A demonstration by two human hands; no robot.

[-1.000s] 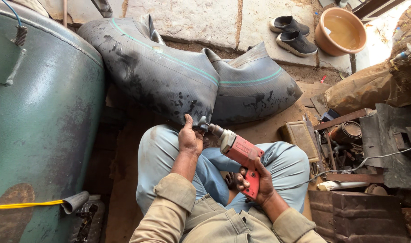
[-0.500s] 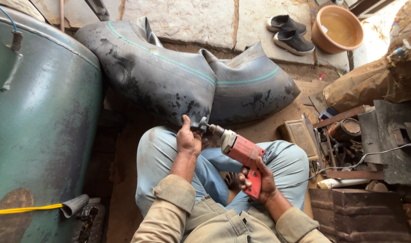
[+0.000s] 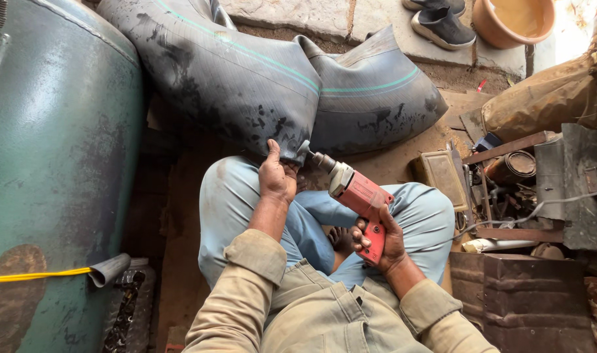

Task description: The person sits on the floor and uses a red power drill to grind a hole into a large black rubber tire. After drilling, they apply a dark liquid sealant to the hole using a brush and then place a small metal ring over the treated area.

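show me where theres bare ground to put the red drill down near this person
Bare patches: the dirt strip between the green tank and the left knee, and the ground between the black inner tube and the flat tin box. The right side is crowded with scrap metal and a cable. The left hand pinches the tube; the right hand holds the red drill.

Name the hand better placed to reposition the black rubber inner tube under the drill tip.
Left hand: it grips the black rubber inner tube; the right hand holds the red power drill.
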